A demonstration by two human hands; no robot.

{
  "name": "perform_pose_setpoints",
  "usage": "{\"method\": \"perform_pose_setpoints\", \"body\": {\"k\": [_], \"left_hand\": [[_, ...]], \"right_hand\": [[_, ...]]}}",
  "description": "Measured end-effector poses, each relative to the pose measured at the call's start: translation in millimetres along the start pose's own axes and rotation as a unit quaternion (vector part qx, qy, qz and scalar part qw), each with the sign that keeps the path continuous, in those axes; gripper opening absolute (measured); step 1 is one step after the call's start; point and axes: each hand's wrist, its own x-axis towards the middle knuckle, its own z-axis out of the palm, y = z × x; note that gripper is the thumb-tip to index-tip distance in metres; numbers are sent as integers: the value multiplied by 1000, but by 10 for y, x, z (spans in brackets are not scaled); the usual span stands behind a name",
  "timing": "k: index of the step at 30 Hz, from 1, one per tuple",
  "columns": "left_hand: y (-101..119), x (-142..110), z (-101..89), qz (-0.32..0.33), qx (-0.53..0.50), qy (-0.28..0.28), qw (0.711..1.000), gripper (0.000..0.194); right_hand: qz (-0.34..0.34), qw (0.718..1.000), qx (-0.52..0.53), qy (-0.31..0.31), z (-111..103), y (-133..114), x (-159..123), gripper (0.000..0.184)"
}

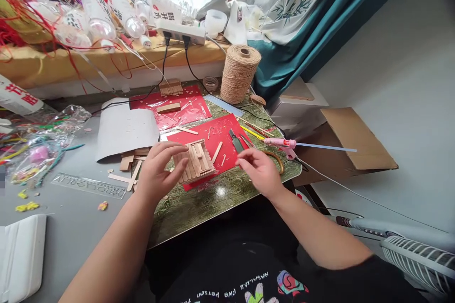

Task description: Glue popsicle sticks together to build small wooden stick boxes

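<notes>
A small panel of wooden craft sticks (pixel 194 163), with a raised stick frame on it, lies on a red sheet (pixel 223 128). My left hand (pixel 161 165) is at the panel's left edge, thumb and fingers apart and curved; whether a fingertip touches the panel I cannot tell. My right hand (pixel 261 170) is to the right of the sheet, thumb and fingertips pinched together; anything between them is too small to make out. Just beyond those fingertips lies a dark green utility knife (pixel 235 142). Loose craft sticks (pixel 217 151) lie beside the panel.
A pink glue gun (pixel 280 143) with a long glue stick rests at the table's right edge, its cord trailing. Behind stand a twine spool (pixel 241 73) and a power strip (pixel 181 33). A clear ruler (pixel 88 185) and white curled sheet (pixel 126 130) lie left.
</notes>
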Motion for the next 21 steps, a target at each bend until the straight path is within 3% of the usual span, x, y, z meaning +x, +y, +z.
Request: {"method": "perform_pose_setpoints", "body": {"k": [2, 4, 7, 9, 12, 15, 21], "left_hand": [[72, 79, -25, -39, 6, 7, 999, 11], [133, 199, -60, -48, 41, -24, 998, 8], [168, 401, -94, 7, 107, -101, 989, 15], [163, 515, -94, 47, 135, -160, 977, 25], [166, 621, -87, 77, 156, -226, 958, 36], [194, 652, -101, 81, 168, -248, 951, 32], [190, 645, -125, 62, 165, -244, 954, 23]], "right_hand": [[-22, 994, -53, 96, -358, 151, -176, 23], [-49, 970, -113, 211, -710, 314, -296, 23], [-71, 926, -157, 335, -1110, 534, -354, 22], [-61, 911, -162, 374, -1262, 661, -329, 24], [-15, 911, -168, 376, -1368, 824, -241, 44], [21, 920, -202, 336, -1438, 907, -127, 70], [20, 906, -337, 256, -1609, 801, 137, 63]]}}
